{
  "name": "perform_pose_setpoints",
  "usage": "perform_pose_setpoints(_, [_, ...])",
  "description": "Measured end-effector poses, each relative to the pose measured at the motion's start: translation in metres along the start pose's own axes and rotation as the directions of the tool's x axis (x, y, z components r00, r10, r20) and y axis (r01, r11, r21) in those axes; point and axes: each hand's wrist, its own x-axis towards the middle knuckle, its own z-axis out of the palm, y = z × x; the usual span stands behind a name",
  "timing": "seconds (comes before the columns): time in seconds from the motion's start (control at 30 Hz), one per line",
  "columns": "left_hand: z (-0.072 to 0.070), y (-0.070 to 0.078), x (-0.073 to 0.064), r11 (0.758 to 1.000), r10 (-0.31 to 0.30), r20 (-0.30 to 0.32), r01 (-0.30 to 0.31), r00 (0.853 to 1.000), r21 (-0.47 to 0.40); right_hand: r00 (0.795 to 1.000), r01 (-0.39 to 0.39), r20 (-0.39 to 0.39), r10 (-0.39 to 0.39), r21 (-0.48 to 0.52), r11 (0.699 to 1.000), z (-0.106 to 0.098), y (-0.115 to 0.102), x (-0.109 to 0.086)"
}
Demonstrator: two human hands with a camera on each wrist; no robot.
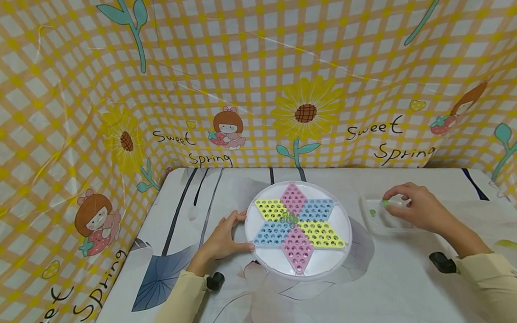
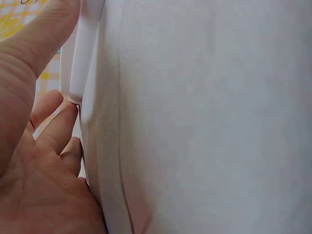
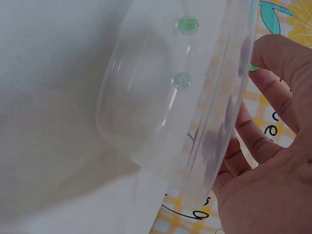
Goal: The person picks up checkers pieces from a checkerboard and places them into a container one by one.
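A round white Chinese checkers board (image 1: 262, 261) lies on the table, its star of pink, yellow and blue points full of holes. Several green marbles (image 1: 289, 220) sit at the star's middle. My left hand (image 1: 224, 236) touches the board's left rim, thumb and fingers spread along it. To the right, my right hand (image 1: 418, 207) pinches a green marble (image 3: 253, 67) between thumb and forefinger, over a clear plastic box (image 1: 374, 231). Inside that box, the right wrist view shows a green marble (image 3: 188, 25) and a paler one (image 3: 183, 81).
A white cloth with printed leaves and stems covers the table (image 1: 332, 301). Yellow checked sheeting (image 1: 255, 76) with sunflowers rises behind it and along both sides. Dark wrist cameras sit by both sleeves.
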Motion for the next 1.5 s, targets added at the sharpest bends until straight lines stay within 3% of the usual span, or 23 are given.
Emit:
perform_pose_setpoints(0.4, [-0.001,0.002,0.0,1.0,0.004,0.002,-0.004,1.0,0.005,0.999,0.019,-0.036,-0.019,-0.01,1.0,0.003,-0.001,0.002])
perform_pose_setpoints(0.83, [0.0,0.001,0.0,1.0,0.013,0.009,-0.013,1.0,-0.014,1.0,-0.013,0.001,0.013,0.007,1.0,0.003,-0.003,0.002])
perform_pose_setpoints(1.13, [-0.001,0.001,0.0,1.0,0.008,0.013,-0.007,1.0,-0.021,0.996,0.084,-0.001,-0.084,-0.058,0.995,-0.008,-0.011,0.015])
perform_pose_setpoints(1.5, [-0.001,0.001,0.0,1.0,0.005,0.01,-0.005,1.0,-0.017,0.986,0.169,0.02,-0.168,-0.061,0.984,-0.014,-0.038,0.037])
